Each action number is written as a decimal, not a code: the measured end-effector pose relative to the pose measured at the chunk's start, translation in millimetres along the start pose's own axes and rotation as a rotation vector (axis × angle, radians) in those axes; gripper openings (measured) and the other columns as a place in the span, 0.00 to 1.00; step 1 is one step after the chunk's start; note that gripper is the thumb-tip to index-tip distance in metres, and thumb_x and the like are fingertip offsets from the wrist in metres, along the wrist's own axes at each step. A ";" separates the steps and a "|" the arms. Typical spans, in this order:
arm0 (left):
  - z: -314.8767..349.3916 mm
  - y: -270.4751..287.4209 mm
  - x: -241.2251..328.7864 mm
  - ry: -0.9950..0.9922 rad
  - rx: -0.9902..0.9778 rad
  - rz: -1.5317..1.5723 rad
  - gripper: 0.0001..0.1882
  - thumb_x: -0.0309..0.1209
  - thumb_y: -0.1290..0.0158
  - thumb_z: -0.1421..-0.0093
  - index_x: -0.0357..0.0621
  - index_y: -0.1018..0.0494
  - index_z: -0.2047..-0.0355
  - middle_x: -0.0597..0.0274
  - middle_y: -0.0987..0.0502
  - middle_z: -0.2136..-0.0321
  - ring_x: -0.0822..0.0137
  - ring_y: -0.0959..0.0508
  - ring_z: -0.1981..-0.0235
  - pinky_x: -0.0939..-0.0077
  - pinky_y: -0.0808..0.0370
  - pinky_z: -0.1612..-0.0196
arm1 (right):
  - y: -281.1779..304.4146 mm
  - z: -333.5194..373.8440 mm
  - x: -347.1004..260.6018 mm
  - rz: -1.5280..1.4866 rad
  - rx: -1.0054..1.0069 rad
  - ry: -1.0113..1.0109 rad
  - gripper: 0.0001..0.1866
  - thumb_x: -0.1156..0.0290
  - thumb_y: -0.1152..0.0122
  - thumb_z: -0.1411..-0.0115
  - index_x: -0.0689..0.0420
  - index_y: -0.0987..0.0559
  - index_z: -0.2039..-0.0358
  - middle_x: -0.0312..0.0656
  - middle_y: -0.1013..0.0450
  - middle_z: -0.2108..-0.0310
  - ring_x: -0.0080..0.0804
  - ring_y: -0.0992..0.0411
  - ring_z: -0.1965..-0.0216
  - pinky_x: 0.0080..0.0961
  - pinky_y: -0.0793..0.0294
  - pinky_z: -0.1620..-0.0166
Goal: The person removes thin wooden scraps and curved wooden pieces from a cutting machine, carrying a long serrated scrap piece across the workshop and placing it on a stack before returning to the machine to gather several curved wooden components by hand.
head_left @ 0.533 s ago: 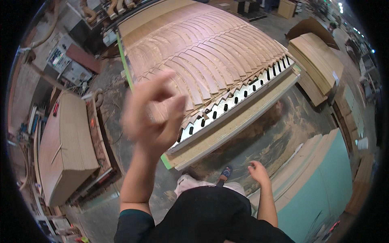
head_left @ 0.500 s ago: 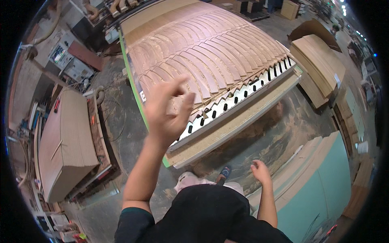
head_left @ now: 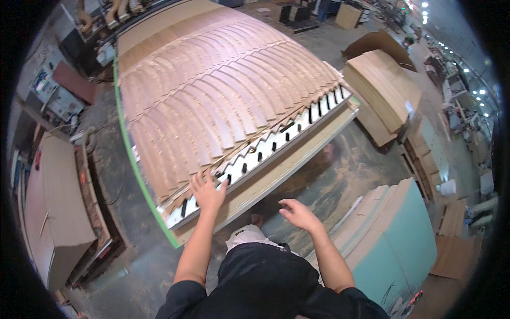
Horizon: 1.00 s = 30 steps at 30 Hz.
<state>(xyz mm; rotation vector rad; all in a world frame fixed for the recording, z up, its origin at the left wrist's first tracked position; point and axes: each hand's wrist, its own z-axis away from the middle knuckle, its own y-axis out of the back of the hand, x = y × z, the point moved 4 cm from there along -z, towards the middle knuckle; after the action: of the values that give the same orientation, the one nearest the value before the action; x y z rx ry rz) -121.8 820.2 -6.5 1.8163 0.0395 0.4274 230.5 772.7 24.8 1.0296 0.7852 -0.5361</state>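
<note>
Many curved wooden strips (head_left: 212, 114) lie in rows on the wide machine table (head_left: 175, 220), with sawdust along the gaps between them. Their pointed ends make a zigzag along the near side, where a white edge (head_left: 252, 164) with black slots shows. My left hand (head_left: 207, 192) reaches over this edge, fingers spread at the near strip ends. It grips nothing that I can see; whether the fingertips touch the wood I cannot tell. Over the floor in front of the table, my right hand (head_left: 298, 213) hangs with loosely bent fingers and thumb apart, holding nothing.
To the right stand a stack of boards with a green face (head_left: 398, 239) and a tall pile of brown panels (head_left: 374, 87). A stack of curved-looking sheets (head_left: 58, 202) rises at the left. Sawdust covers the dark floor (head_left: 319, 175).
My left hand has come down from above the strips to the table's near edge. My right hand has moved left and forward. The view has shifted, so the table sits farther left.
</note>
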 end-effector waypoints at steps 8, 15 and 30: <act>9.1 -1.0 2.5 -0.036 0.160 0.158 0.26 0.38 0.34 0.43 0.36 0.27 0.50 0.45 0.25 0.49 0.41 0.29 0.42 0.45 0.37 0.34 | 56.1 -83.6 -8.7 0.202 -0.111 0.022 0.20 0.64 0.35 0.31 0.59 0.19 0.42 0.55 0.20 0.48 0.48 0.20 0.46 0.41 0.21 0.42; -10.3 9.9 11.8 -0.010 0.078 0.131 0.24 0.35 0.36 0.48 0.40 0.26 0.52 0.48 0.23 0.50 0.45 0.28 0.44 0.48 0.37 0.35 | 133.2 -226.5 -29.2 0.439 0.300 0.382 0.12 0.67 0.36 0.35 0.53 0.16 0.52 0.49 0.22 0.49 0.55 0.25 0.45 0.48 0.23 0.42; -4.6 0.7 37.1 0.117 0.205 0.004 0.20 0.31 0.36 0.58 0.45 0.26 0.63 0.57 0.23 0.63 0.48 0.26 0.53 0.52 0.32 0.45 | 226.1 -370.9 1.4 0.803 0.002 0.859 0.09 0.68 0.34 0.41 0.48 0.16 0.59 0.39 0.24 0.59 0.42 0.25 0.50 0.41 0.27 0.47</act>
<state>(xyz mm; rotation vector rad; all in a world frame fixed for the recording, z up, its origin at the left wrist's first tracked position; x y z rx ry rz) -88.8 833.4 5.1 1.9907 0.1658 0.5483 275.8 1204.5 39.6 1.4744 1.0060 0.6444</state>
